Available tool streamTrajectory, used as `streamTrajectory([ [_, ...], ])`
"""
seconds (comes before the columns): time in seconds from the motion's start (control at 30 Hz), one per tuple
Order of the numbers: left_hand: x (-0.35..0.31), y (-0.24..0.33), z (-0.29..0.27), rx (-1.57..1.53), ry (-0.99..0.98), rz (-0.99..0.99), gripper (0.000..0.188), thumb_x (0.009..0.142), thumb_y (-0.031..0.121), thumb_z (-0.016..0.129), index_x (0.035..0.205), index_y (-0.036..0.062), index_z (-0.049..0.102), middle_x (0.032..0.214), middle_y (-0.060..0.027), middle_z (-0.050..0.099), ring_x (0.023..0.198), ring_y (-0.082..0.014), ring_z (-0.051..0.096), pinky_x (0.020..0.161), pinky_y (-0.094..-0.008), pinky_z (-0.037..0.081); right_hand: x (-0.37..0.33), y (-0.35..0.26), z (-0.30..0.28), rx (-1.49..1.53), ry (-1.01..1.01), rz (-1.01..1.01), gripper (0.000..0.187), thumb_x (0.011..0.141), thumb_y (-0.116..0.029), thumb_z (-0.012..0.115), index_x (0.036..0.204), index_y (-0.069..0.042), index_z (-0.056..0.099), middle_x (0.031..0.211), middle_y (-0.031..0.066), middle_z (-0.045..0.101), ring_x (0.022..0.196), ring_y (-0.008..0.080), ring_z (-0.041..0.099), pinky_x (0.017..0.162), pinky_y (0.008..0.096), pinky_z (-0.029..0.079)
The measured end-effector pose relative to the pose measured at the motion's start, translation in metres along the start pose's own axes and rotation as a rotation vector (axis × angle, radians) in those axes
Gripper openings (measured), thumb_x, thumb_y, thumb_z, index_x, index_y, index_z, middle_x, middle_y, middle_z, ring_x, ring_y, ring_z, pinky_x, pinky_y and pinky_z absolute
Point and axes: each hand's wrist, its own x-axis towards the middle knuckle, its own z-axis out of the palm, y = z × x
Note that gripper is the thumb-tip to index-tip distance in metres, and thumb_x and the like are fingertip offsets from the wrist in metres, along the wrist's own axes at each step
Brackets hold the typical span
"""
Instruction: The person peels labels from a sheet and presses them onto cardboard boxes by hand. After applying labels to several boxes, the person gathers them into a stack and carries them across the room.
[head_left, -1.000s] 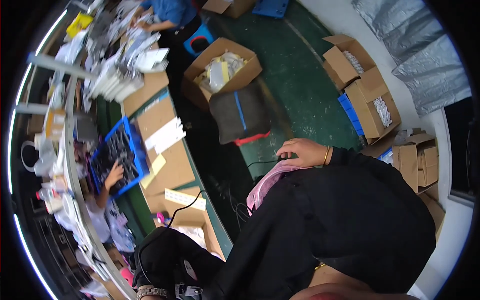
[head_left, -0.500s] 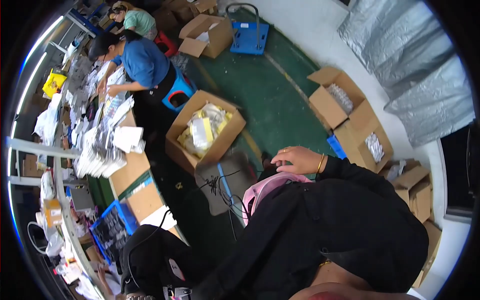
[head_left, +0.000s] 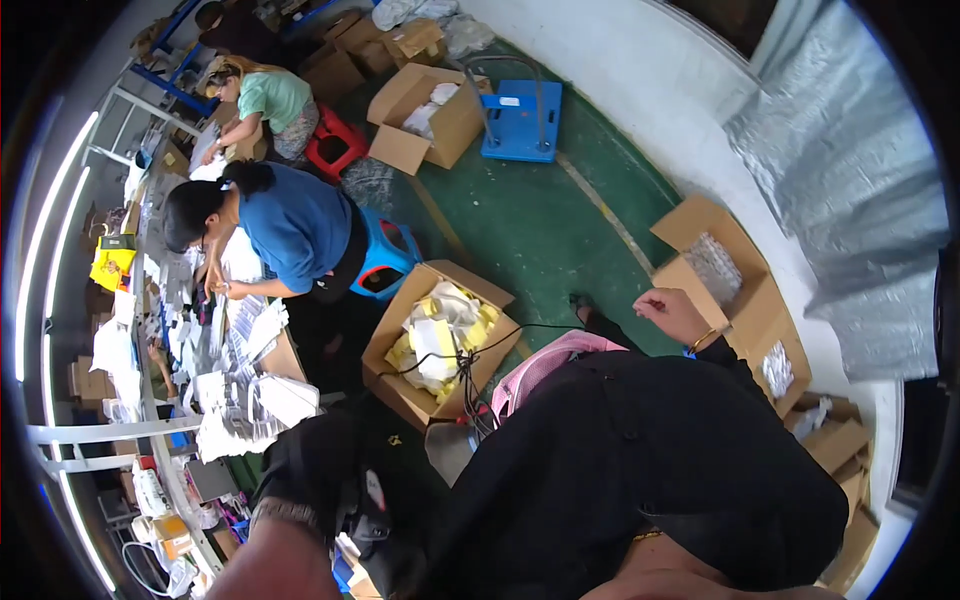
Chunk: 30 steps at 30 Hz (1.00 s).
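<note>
My right hand (head_left: 674, 314) hangs out to the right of my body, its fingers loosely curled with nothing visible in them. A gold-coloured bracelet (head_left: 706, 340) circles that wrist. At the lower left my left arm in a black sleeve is bent up close to the camera. Only bare skin of my left hand or wrist (head_left: 280, 562) shows beyond a grey band (head_left: 286, 511); its fingers are out of sight. A pink mesh-like item (head_left: 545, 372) lies against my front. Thin black cables (head_left: 466, 372) hang in loops beside it.
An open carton (head_left: 400, 392) of white and yellow pieces stands ahead. Along the left runs a bench piled with white sheets (head_left: 250, 412). Two people work there, near blue (head_left: 388, 250) and red (head_left: 337, 143) stools. A blue trolley (head_left: 522, 120) and cartons (head_left: 712, 262) stand farther off.
My right hand has moved right, away from the pink item, and its fingers have curled. Skin of my left hand or wrist has come into view. The whole scene has shifted with my head.
</note>
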Motion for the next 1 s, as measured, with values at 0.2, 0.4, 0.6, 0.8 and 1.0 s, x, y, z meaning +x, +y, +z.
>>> streamTrajectory([
  [0.2, -0.193, -0.080, -0.001, 0.829, 0.077, -0.643, 0.026, 0.094, 0.025, 0.062, 0.094, -0.0008, 0.065, 0.089, -0.0009, 0.065, 0.081, -0.0162, 0.062, 0.079, -0.0325, 0.048, 0.222, 0.018, -0.024, -0.189, -0.172, -0.149, 0.032, 0.095, -0.030, 0.073, 0.077, -0.003, 0.068, 0.070, 0.0115, 0.067, 0.065, 0.0317, 0.065, 0.060, 0.0438, 0.047],
  [0.4, -0.354, -0.103, 0.000, 0.870, 0.241, -1.804, 0.018, 0.106, 0.012, 0.062, 0.100, -0.0032, 0.069, 0.082, -0.0054, 0.067, 0.071, -0.0106, 0.059, 0.065, -0.0230, 0.045, 0.397, -0.048, 0.027, -0.208, -0.489, -0.407, 0.032, 0.091, -0.034, 0.074, 0.076, -0.007, 0.067, 0.072, 0.0146, 0.065, 0.070, 0.0367, 0.064, 0.063, 0.0474, 0.048],
  [0.6, -0.459, -0.195, -0.056, 0.936, 0.154, -2.049, 0.029, 0.105, 0.019, 0.067, 0.085, -0.0020, 0.071, 0.063, 0.0024, 0.059, 0.057, -0.0047, 0.051, 0.053, -0.0215, 0.038, 0.555, -0.056, 0.097, -0.194, -0.693, -0.563, 0.031, 0.090, -0.035, 0.074, 0.078, -0.007, 0.068, 0.073, 0.0145, 0.066, 0.073, 0.0365, 0.066, 0.065, 0.0462, 0.049],
  [0.8, -0.515, -0.371, -0.131, 0.572, -0.228, -2.092, 0.025, 0.102, 0.021, 0.070, 0.089, 0.0000, 0.073, 0.062, -0.0129, 0.060, 0.055, -0.0133, 0.060, 0.051, -0.0328, 0.042, 0.730, -0.097, 0.090, -0.300, -0.571, -0.414, 0.035, 0.091, -0.037, 0.074, 0.077, -0.006, 0.068, 0.073, 0.0149, 0.066, 0.071, 0.0361, 0.066, 0.063, 0.0453, 0.049],
  [1.0, -0.577, -0.515, -0.208, 0.367, -0.513, -2.005, 0.017, 0.097, 0.022, 0.074, 0.098, 0.0048, 0.074, 0.064, -0.0117, 0.062, 0.052, -0.0202, 0.059, 0.051, -0.0338, 0.044, 0.865, -0.117, 0.106, -0.331, -0.343, -0.154, 0.036, 0.092, -0.035, 0.075, 0.077, -0.003, 0.067, 0.073, 0.0160, 0.066, 0.067, 0.0363, 0.064, 0.061, 0.0452, 0.049],
])
